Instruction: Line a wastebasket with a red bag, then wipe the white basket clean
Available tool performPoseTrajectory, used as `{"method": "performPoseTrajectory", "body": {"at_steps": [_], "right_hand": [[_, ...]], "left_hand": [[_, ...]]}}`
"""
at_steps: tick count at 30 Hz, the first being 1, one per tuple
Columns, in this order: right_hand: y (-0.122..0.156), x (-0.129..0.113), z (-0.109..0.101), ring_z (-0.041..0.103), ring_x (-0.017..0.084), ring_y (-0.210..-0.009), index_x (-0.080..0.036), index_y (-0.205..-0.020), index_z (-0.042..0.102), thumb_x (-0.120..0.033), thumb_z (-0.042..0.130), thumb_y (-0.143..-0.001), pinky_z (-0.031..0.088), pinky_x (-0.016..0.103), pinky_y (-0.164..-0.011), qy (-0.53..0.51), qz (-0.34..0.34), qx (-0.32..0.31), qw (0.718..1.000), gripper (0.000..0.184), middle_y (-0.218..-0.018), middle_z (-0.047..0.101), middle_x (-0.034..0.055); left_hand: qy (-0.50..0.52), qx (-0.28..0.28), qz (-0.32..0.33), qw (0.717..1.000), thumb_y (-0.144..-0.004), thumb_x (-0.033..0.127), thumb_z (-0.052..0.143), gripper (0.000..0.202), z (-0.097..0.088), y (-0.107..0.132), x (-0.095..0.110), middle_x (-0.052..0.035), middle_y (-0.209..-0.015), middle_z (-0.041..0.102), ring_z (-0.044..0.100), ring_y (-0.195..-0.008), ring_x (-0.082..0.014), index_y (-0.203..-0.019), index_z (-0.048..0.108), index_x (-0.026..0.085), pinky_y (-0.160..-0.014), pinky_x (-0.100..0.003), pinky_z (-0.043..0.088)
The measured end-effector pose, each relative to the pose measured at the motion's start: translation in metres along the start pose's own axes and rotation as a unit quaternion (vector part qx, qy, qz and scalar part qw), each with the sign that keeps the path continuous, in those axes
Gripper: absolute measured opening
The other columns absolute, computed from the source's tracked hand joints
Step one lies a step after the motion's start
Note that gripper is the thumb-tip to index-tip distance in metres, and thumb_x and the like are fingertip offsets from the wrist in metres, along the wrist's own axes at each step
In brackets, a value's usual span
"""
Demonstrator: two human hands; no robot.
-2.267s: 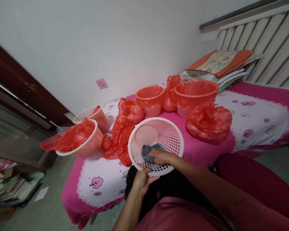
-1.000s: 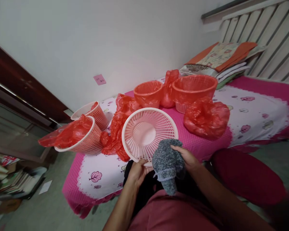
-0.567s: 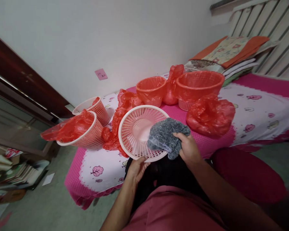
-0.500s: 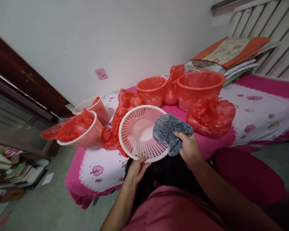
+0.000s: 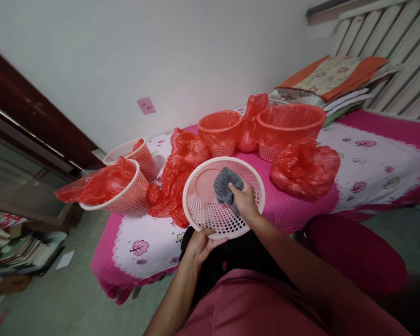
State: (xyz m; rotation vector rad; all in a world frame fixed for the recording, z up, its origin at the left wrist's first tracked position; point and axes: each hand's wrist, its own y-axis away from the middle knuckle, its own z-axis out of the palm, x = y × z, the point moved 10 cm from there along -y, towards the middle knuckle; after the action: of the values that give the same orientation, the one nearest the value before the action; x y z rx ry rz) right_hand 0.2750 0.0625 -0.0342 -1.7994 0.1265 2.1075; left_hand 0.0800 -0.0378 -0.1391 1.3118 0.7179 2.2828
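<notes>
A pale pink perforated plastic basket is tilted toward me in front of my body. My left hand grips its near rim, thumb on the inside and fingers beneath. Bunched in my right hand is a grey fuzzy cloth, held inside the basket against or close to its inner wall. Left of the basket, a crumpled red plastic bag lies on the bed cover. Another puffed red plastic bag rests to the right.
Red-bag-lined baskets stand along the wall, and two more sit at the left. Folded bedding is stacked by the radiator. A dark red round stool is at my right.
My right hand has moved the grey cloth leftward, from the basket's right rim to its inside. The basket has shifted slightly right and turned in my left hand.
</notes>
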Motion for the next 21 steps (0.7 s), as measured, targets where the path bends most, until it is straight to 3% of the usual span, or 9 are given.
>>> {"method": "performPoseTrajectory", "body": {"at_steps": [2, 3, 5, 7, 9, 12, 14, 17, 21], "right_hand": [[-0.004, -0.007, 0.028, 0.072, 0.022, -0.111, -0.018, -0.128, 0.067, -0.025, 0.056, -0.092, 0.055, 0.034, -0.100, 0.114, -0.066, -0.085, 0.988, 0.038, -0.122, 0.078, 0.0096], [-0.003, -0.004, 0.045, 0.072, 0.023, -0.116, -0.018, -0.133, 0.067, -0.017, 0.053, -0.092, 0.054, 0.033, -0.102, 0.185, -0.081, -0.148, 0.968, 0.043, -0.127, 0.077, 0.0103], [0.007, 0.019, 0.074, 0.070, 0.026, -0.124, -0.017, -0.137, 0.067, -0.010, 0.058, -0.088, 0.051, 0.034, -0.106, 0.323, -0.069, -0.284, 0.900, 0.051, -0.134, 0.075, 0.0126], [0.017, 0.043, 0.084, 0.069, 0.031, -0.127, -0.015, -0.136, 0.070, -0.012, 0.070, -0.085, 0.051, 0.035, -0.108, 0.403, -0.035, -0.376, 0.834, 0.051, -0.137, 0.074, 0.0156], [0.018, 0.052, 0.085, 0.070, 0.030, -0.127, -0.014, -0.135, 0.072, -0.015, 0.071, -0.088, 0.050, 0.033, -0.109, 0.411, -0.024, -0.406, 0.816, 0.047, -0.138, 0.074, 0.0158], [0.008, 0.050, 0.084, 0.069, 0.023, -0.129, -0.013, -0.137, 0.072, -0.013, 0.052, -0.100, 0.047, 0.029, -0.112, 0.408, -0.037, -0.405, 0.817, 0.042, -0.140, 0.073, 0.0141], [0.002, 0.053, 0.085, 0.069, 0.025, -0.128, -0.010, -0.133, 0.074, -0.013, 0.048, -0.102, 0.047, 0.032, -0.113, 0.416, -0.037, -0.413, 0.809, 0.040, -0.138, 0.074, 0.0160], [0.004, 0.068, 0.097, 0.072, 0.027, -0.119, -0.012, -0.127, 0.077, -0.018, 0.069, -0.092, 0.052, 0.034, -0.107, 0.415, -0.016, -0.454, 0.788, 0.036, -0.133, 0.076, 0.0148], [0.013, 0.095, 0.114, 0.076, 0.027, -0.101, -0.015, -0.111, 0.081, -0.010, 0.090, -0.068, 0.059, 0.034, -0.093, 0.411, 0.018, -0.479, 0.776, 0.044, -0.115, 0.081, 0.0095]], "left_hand": [[0.001, 0.002, -0.003, 1.000, -0.074, -0.004, 0.061, 0.047, 0.001, 0.000, -0.001, -0.0158, -0.106, 0.080, 0.080, -0.105, -0.0326, -0.119, 0.063, 0.008, -0.089, -0.049, 0.070], [0.002, 0.002, -0.005, 1.000, -0.074, -0.005, 0.060, 0.047, 0.001, 0.000, -0.001, -0.0170, -0.106, 0.080, 0.080, -0.105, -0.0330, -0.119, 0.063, 0.007, -0.089, -0.049, 0.070], [0.003, -0.001, -0.005, 1.000, -0.074, -0.006, 0.059, 0.047, 0.002, 0.000, -0.001, -0.0185, -0.107, 0.080, 0.080, -0.106, -0.0333, -0.120, 0.063, 0.006, -0.090, -0.051, 0.069], [0.006, -0.003, -0.004, 1.000, -0.075, -0.007, 0.059, 0.048, 0.002, 0.001, 0.000, -0.0186, -0.107, 0.080, 0.079, -0.107, -0.0333, -0.121, 0.062, 0.005, -0.092, -0.052, 0.069], [0.009, -0.005, -0.006, 1.000, -0.076, -0.006, 0.058, 0.048, 0.002, 0.001, 0.000, -0.0182, -0.106, 0.080, 0.079, -0.107, -0.0331, -0.122, 0.062, 0.006, -0.092, -0.052, 0.069], [0.007, -0.006, -0.013, 1.000, -0.077, -0.006, 0.058, 0.049, 0.001, 0.000, -0.002, -0.0182, -0.109, 0.080, 0.079, -0.108, -0.0328, -0.124, 0.062, 0.006, -0.092, -0.052, 0.069], [0.004, -0.003, -0.011, 1.000, -0.076, -0.007, 0.059, 0.049, 0.001, -0.001, -0.004, -0.0182, -0.110, 0.080, 0.079, -0.109, -0.0329, -0.124, 0.062, 0.006, -0.093, -0.052, 0.068], [0.002, 0.004, -0.001, 1.000, -0.077, -0.008, 0.059, 0.048, 0.001, -0.001, -0.004, -0.0182, -0.109, 0.080, 0.079, -0.110, -0.0338, -0.123, 0.062, 0.006, -0.094, -0.053, 0.068], [0.007, 0.000, -0.007, 1.000, -0.076, -0.008, 0.059, 0.048, 0.003, 0.000, -0.004, -0.0194, -0.106, 0.080, 0.078, -0.110, -0.0355, -0.122, 0.063, 0.004, -0.092, -0.054, 0.068]]}}
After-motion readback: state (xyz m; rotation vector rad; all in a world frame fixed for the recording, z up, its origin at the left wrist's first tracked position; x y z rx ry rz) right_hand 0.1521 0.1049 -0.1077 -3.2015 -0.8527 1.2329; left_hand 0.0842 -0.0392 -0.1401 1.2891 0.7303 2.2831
